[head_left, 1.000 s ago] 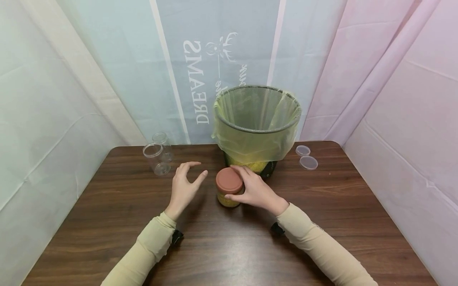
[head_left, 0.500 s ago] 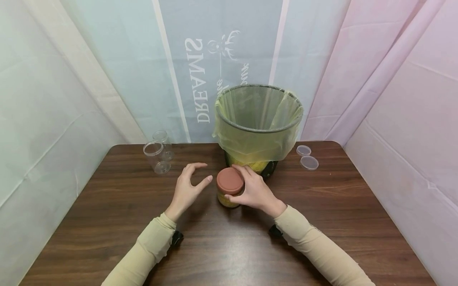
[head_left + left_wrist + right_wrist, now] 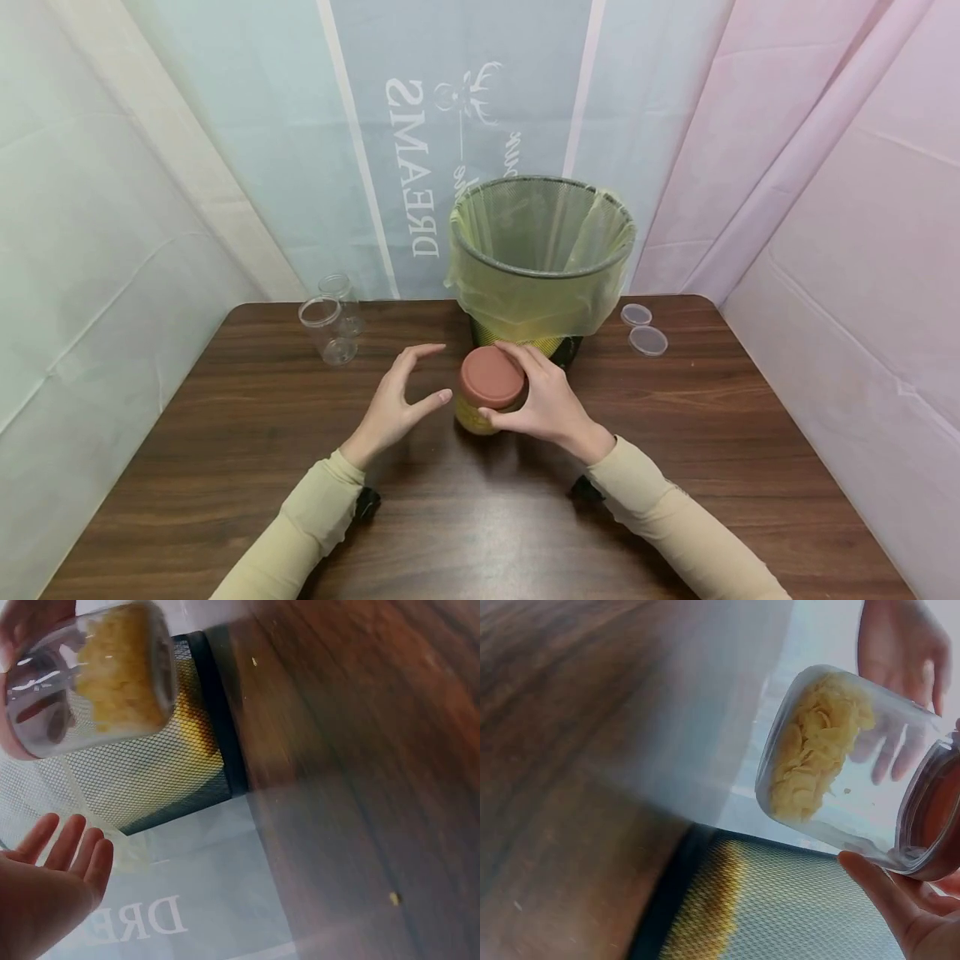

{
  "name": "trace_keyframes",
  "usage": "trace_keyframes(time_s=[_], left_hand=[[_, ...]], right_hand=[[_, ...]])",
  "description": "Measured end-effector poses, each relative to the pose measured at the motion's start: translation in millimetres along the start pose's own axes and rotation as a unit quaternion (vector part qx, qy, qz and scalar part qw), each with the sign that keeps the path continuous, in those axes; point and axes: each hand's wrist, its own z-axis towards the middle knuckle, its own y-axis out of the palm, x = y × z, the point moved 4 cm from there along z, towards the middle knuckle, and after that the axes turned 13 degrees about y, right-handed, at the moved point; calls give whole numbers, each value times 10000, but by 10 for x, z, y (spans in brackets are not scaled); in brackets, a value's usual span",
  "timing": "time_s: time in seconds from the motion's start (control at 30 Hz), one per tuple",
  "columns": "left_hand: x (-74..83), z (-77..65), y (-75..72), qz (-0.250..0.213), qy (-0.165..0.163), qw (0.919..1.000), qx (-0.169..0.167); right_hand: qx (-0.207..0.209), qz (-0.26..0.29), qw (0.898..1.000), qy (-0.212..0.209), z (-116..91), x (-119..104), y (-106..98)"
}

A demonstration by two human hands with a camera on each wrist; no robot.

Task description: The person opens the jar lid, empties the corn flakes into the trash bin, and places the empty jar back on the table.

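The right grip (image 3: 551, 406) curls round a lidded jar (image 3: 483, 395) of yellow flakes (image 3: 815, 748) before the lined bin (image 3: 536, 307); the left grip (image 3: 388, 412) hovers beside, wide open and empty.

Across the brown wooden table (image 3: 750, 467) from you stands a mesh bin (image 3: 150, 776), its yellow liner (image 3: 532, 304) folded over the rim. At the far left you have two clear containers, the front one (image 3: 324, 337) just before the rear one (image 3: 349, 313), and near the far right corner two clear discs (image 3: 648, 341) lie flat. Behind them hangs a pale curtain (image 3: 637, 83) with mirrored lettering (image 3: 411, 167).
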Motion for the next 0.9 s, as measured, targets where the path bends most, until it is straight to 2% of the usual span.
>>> trace_keyframes(time_s=[0.23,0.4,0.9], left_hand=[[146,45,75,-237,505,9982,-205],[278,92,122,-389,738,9960,-322],[464,237,339,-377,924,9929,-652]], right_hand=[[158,307,9989,-324,-40,-128,-202],[282,385,9983,-330,-54,-155,-319],[724,556,9956,-234,-72,-186,-649]])
